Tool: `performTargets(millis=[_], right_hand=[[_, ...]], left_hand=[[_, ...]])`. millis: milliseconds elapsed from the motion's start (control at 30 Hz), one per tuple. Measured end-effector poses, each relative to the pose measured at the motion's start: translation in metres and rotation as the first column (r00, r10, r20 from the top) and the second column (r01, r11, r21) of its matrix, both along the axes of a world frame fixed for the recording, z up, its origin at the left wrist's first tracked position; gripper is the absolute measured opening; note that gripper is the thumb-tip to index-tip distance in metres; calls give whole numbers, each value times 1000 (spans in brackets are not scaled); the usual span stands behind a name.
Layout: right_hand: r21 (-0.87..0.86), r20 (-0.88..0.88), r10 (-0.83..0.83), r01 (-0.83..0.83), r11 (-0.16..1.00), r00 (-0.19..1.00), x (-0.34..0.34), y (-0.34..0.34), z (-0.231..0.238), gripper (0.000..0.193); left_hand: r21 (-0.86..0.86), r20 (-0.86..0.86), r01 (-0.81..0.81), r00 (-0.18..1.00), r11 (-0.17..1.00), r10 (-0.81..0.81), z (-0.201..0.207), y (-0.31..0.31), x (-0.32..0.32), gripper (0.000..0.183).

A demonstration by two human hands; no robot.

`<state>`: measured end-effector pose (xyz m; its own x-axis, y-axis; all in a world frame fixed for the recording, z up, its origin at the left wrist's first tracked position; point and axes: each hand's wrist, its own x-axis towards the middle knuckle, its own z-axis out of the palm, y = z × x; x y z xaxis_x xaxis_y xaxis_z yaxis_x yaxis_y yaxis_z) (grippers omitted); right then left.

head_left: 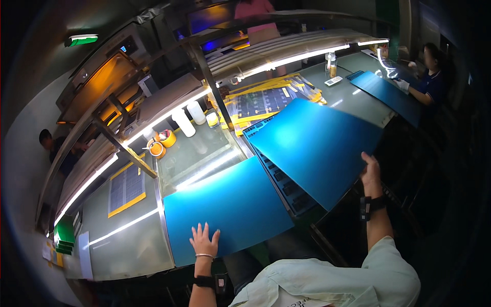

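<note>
My left hand (pixel 205 240) lies flat, fingers spread, on a large blue sheet (pixel 230 204) near the front edge of the bench. A second blue sheet (pixel 317 148) is tilted to the right, its near right edge gripped by my right hand (pixel 370 171). That hand's thumb shows, while the fingers are partly hidden at the sheet's edge. Beneath this sheet, a dark slotted rack (pixel 280 176) shows along its left side. The two sheets come close together, with a strip of the rack between them.
White bottles (pixel 184 123) and orange tape rolls (pixel 156 149) stand behind the left sheet. Yellow-edged films (pixel 266 102) lie farther back. A metal frame post (pixel 212 82) rises from the bench. At right, a co-worker (pixel 432 77) handles another blue sheet (pixel 386 94).
</note>
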<state>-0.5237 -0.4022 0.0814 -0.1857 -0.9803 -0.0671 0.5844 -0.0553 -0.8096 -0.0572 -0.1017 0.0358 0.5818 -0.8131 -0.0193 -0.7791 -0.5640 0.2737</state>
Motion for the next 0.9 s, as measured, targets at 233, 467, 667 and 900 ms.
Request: performTargets(millis=[233,467,667,900], right_hand=[[-242,-805,-6,-319,916,594,2,97,100,23],[-273,-925,-377,-786,554,55,71,130,15,42],[-168,-952,-301,-911,376,51,90,144,-7,38],[-238,-943,-307,-903,357,127,94,137,-8,12]], left_hand=[[-434,-790,-247,-357,866,-498,68,-116,-66,86],[-74,-431,-327,-842,942,-326,4,-177,-178,86],[-54,-474,-350,-815,935,-332,-11,-171,-189,84],[-94,-388,-313,-863,945,-324,-7,-166,-186,89]])
